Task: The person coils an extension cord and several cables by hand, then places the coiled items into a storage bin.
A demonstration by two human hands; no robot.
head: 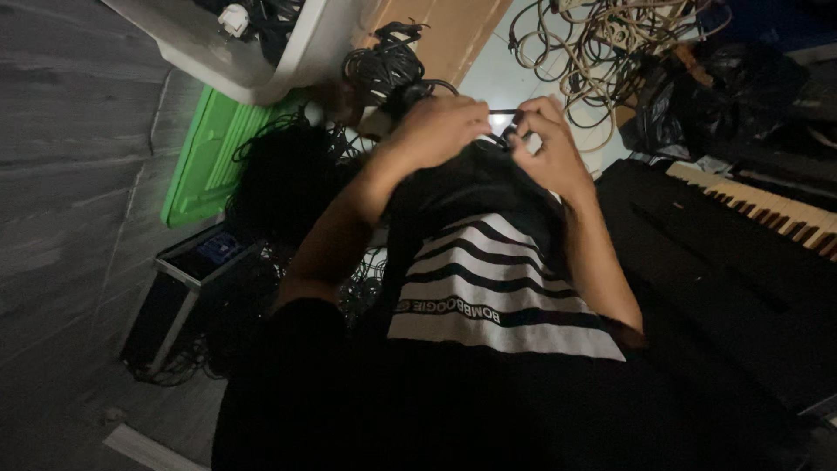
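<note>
My left hand (440,131) and my right hand (547,150) meet in front of my chest, above my black shirt with white stripes (497,296). Both have their fingers closed on a thin black cable (504,137) that runs between them. The right hand pinches the cable end with its fingertips; the left hand is curled over it like a fist. The dim light hides how the cable continues below the hands.
A white plastic bin (301,57) with cables stands at the top left, over a green lid (205,161). A black cable coil (384,65) and tangled beige cables (602,39) lie beyond my hands. A keyboard instrument (767,211) is at the right, a black metal-edged case (187,270) at the left.
</note>
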